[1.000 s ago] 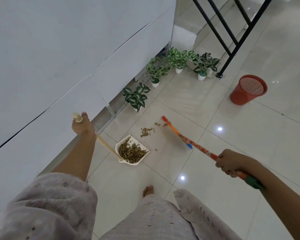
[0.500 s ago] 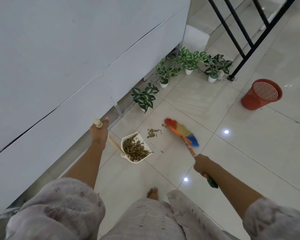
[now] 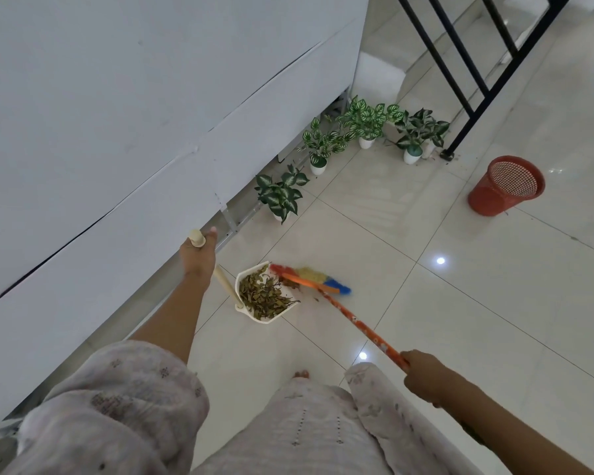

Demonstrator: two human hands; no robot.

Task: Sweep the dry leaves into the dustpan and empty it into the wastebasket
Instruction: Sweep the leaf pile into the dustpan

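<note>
Broom: orange patterned stick, long axis set diagonally from the lower right up to the upper left; multicoloured bristle head pointed toward the dustpan's open mouth and lying against its right-hand lip. The stick is gripped near its lower end by the right hand, fingers curled closed around it.

Dustpan: white, standing on the tiled floor near the base of the white wall, mouth turned to the right toward the bristles. Contents: a heap of dry leaves, brown and olive, covering most of the pan. A small remnant of leaf litter is seen at the lip under the bristles. Its cream upright handle is tilted up and to the left; the top is held by the left hand, fingers wrapped about it, thumb extended along the knob.

Wastebasket: red mesh, standing on the floor well apart from the dustpan, to the upper right, near the foot of a black railing. Its contents cannot be told.

Potted plants: four, in white pots, ranged along the wall base.
</note>
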